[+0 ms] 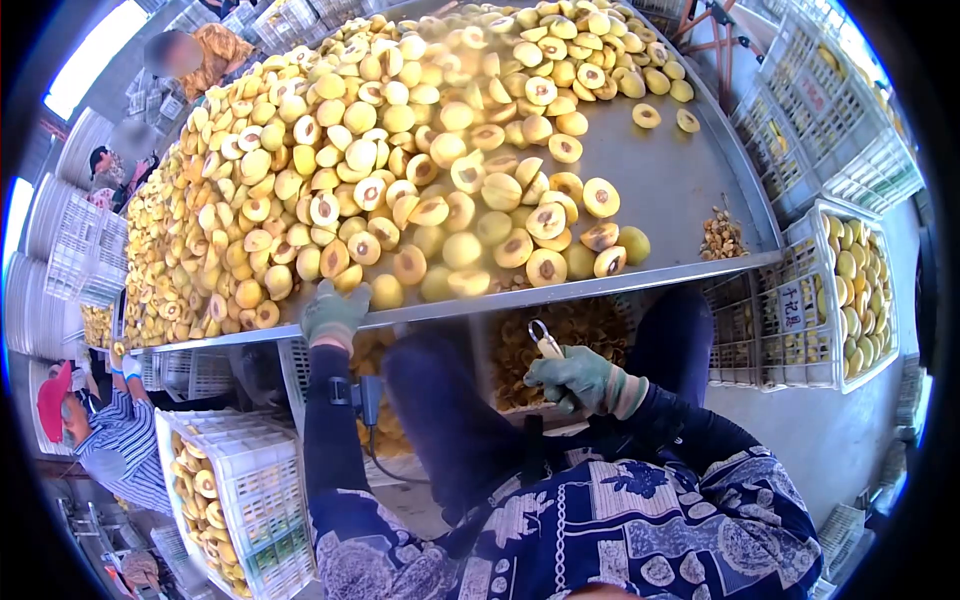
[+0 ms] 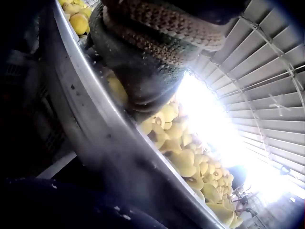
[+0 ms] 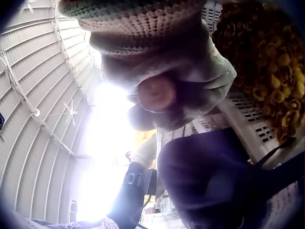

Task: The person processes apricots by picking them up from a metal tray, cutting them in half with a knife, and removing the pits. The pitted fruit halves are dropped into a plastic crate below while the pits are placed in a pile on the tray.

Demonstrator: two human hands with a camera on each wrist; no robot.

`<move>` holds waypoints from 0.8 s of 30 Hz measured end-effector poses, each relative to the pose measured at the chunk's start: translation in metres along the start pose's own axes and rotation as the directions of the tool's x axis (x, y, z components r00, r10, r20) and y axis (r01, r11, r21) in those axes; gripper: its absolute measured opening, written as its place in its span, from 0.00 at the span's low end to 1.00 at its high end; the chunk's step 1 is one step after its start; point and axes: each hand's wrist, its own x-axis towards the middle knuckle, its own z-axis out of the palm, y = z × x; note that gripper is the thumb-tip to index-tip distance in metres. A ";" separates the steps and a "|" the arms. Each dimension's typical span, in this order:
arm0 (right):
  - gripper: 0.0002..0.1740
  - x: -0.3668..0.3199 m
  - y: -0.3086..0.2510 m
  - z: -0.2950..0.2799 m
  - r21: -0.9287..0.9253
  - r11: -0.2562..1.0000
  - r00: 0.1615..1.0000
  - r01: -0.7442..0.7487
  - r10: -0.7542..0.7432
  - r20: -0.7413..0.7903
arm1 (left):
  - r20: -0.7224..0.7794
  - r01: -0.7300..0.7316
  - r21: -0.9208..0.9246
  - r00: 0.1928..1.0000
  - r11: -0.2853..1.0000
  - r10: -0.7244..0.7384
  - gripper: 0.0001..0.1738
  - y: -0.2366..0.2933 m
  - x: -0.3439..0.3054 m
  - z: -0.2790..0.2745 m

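Observation:
Halved yellow peaches (image 1: 362, 155), many with brown pit hollows, are heaped on a metal table (image 1: 655, 165). At its near rim my gloved left hand (image 1: 335, 312) reaches over the edge and touches the nearest halves, with no tool in it. The left wrist view shows this glove (image 2: 143, 62) against the rim, its fingertips hidden. Below the rim, over my lap, my gloved right hand (image 1: 585, 382) grips a pitting tool (image 1: 545, 340) with a light handle and a metal loop pointing up. In the right wrist view, the handle's round end (image 3: 156, 93) shows inside the fist.
A crate of fruit (image 1: 850, 290) stands at the right, another (image 1: 235, 500) at lower left. Between my knees sits a container of brownish fruit pieces (image 1: 560, 350). A small pile of pits (image 1: 722, 235) lies on the table's right corner. A person in a red cap (image 1: 105, 430) works at the left.

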 end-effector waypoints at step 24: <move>0.23 -0.056 -0.001 0.003 -0.709 0.472 0.675 0.524 -0.738 0.007 | 0.130 0.305 -0.774 0.934 -0.555 0.332 0.36 0.177 -0.199 -0.071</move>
